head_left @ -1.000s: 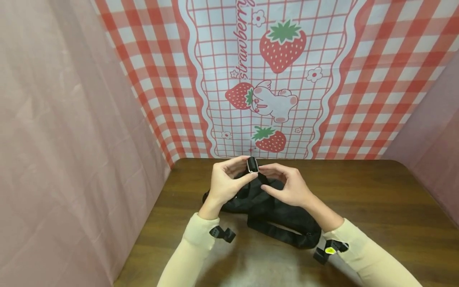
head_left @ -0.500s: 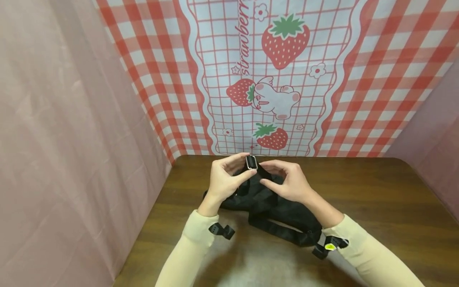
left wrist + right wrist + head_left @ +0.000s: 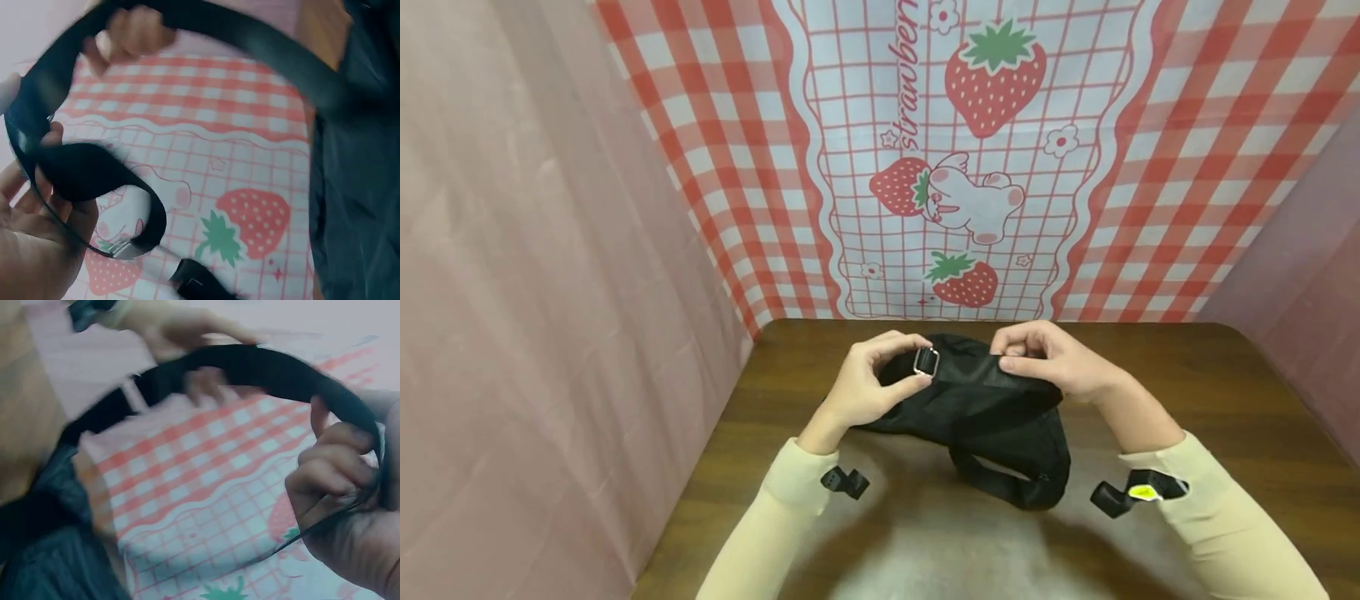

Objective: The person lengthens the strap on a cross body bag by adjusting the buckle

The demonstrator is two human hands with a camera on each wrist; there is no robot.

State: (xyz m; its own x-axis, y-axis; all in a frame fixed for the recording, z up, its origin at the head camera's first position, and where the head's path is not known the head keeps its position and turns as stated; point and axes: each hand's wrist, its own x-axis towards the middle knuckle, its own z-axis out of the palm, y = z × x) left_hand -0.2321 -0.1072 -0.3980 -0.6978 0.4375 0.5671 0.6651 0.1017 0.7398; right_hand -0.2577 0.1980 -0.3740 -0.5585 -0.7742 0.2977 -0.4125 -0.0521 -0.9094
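Observation:
A black fabric bag lies on the table under both hands. My left hand pinches a strap at its metal-framed slider buckle, thumb below and fingers above. To the right, my right hand pinches the same black strap between thumb and curled fingers. In the left wrist view the strap arches above the left hand, with a smaller loop beside its fingers. The right wrist view has the strap running into the right hand. Motion blurs both wrist views.
Another strap loop of the bag lies toward the front of the brown wooden table. A strawberry-print checked cloth hangs behind the table. A pink curtain hangs at the left.
My right hand has moved right and slightly up, drawing the strap out into a wide band between the hands. The left hand keeps the buckle, nearly in place.

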